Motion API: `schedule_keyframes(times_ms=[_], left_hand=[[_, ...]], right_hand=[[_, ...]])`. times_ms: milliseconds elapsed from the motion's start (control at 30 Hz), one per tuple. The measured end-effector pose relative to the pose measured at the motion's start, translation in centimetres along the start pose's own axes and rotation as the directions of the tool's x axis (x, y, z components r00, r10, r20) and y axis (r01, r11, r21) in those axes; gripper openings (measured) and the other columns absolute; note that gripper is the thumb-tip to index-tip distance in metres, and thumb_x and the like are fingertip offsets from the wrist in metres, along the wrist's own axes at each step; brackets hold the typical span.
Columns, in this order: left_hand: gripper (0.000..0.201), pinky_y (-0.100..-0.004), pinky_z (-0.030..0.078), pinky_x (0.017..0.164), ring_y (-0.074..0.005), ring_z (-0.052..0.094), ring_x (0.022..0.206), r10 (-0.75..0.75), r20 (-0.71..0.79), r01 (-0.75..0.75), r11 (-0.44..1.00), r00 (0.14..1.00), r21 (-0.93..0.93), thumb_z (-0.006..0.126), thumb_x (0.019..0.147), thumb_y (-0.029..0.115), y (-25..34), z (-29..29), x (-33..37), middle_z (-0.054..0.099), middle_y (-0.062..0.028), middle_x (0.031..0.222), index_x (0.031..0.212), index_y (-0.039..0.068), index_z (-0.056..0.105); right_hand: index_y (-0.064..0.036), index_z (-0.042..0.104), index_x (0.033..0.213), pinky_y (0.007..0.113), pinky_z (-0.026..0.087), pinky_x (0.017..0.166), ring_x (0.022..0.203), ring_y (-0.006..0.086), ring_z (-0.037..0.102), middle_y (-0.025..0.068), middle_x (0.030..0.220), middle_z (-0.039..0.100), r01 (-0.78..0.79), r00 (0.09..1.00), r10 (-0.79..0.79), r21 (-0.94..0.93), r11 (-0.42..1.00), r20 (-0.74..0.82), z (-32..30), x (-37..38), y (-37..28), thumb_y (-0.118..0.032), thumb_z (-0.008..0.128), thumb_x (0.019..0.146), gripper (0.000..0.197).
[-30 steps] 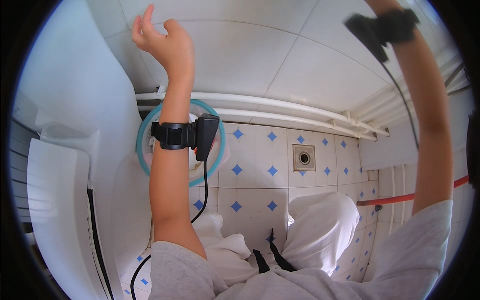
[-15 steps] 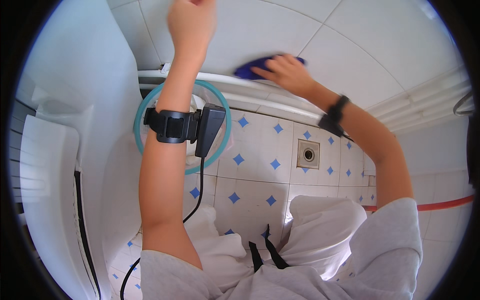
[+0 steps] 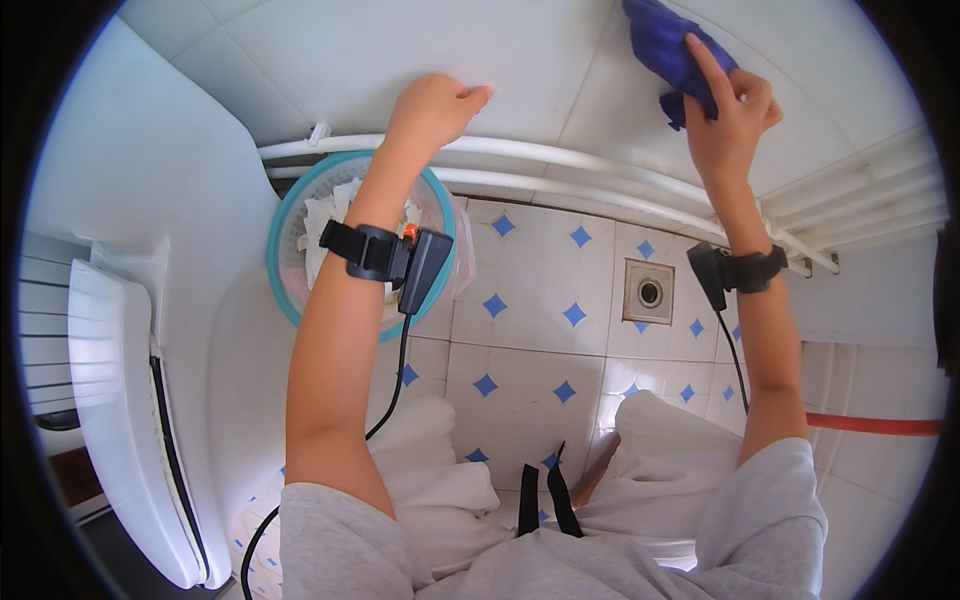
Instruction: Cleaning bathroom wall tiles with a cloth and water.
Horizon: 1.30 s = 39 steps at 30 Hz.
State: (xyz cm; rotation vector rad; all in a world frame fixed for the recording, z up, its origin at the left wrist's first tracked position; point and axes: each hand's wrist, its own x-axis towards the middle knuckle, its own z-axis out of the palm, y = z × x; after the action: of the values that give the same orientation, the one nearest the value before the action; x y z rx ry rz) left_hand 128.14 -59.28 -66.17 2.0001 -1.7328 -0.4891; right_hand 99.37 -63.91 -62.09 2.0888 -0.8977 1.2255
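Note:
A dark blue cloth (image 3: 672, 48) lies against the white tiled wall (image 3: 520, 60) at the upper right. My right hand (image 3: 728, 125) grips it, the index finger stretched out over the fabric and the other fingers bent. My left hand (image 3: 432, 112) is closed in a loose fist by the wall, just above the white pipes (image 3: 540, 156), with nothing visible in it. Below my left wrist stands a round bin with a teal rim (image 3: 278, 225), holding crumpled white paper and partly hidden by my forearm.
White pipes run along the foot of the wall, and more pipes (image 3: 850, 190) line the right side. A square floor drain (image 3: 649, 291) sits in the blue-diamond floor tiles (image 3: 530, 320). A large smooth white fixture (image 3: 190, 140) fills the left. A red hose (image 3: 875, 426) crosses at the right.
My right hand has carried the blue cloth up and to the right along the wall. My left hand has come down from the top edge toward the pipes.

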Motion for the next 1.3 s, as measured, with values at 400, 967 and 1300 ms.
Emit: schedule_keyframes(times_ms=[400,967,1300], left_hand=[[0.04,-0.0284,0.045,0.065,-0.0167,0.058,0.066,-0.019,0.024,0.016,0.992,1.0,0.129,0.052,0.082,0.038,1.4,-0.1,0.4,0.063,-0.0085,0.071,0.077,-0.001,0.063],[0.054,-0.0314,0.039,0.091,-0.0147,0.047,0.108,0.42,0.251,0.011,0.496,0.872,-0.868,0.06,0.081,0.036,9.9,-2.0,-3.8,0.052,-0.0066,0.114,0.12,0.002,0.047],[0.024,-0.0292,0.042,0.081,-0.0134,0.054,0.089,0.203,0.111,0.05,0.285,0.973,-0.957,0.051,0.082,0.011,10.0,-3.1,-3.3,0.055,-0.005,0.1,0.106,0.006,0.048]], right_hand=[[-0.0298,0.057,0.114,0.032,0.033,0.07,0.073,0.0182,0.042,0.0007,0.076,0.042,0.098,0.988,-0.11,0.108,0.989,0.11,0.7,-3.8,1.2,-0.003,0.067,0.054,0.066],[0.0032,0.045,0.115,0.031,0.044,0.088,0.098,0.0187,0.055,0.0128,0.109,0.054,-0.808,0.408,-0.298,0.189,-0.559,0.863,-4.1,-0.6,-2.9,-0.014,0.045,0.084,0.035],[0.0015,0.048,0.111,0.029,0.047,0.082,0.091,0.0155,0.058,0.0103,0.106,0.056,-0.874,0.338,-0.263,0.198,-0.443,0.904,-4.5,0.0,-2.9,-0.022,0.048,0.086,0.034]])
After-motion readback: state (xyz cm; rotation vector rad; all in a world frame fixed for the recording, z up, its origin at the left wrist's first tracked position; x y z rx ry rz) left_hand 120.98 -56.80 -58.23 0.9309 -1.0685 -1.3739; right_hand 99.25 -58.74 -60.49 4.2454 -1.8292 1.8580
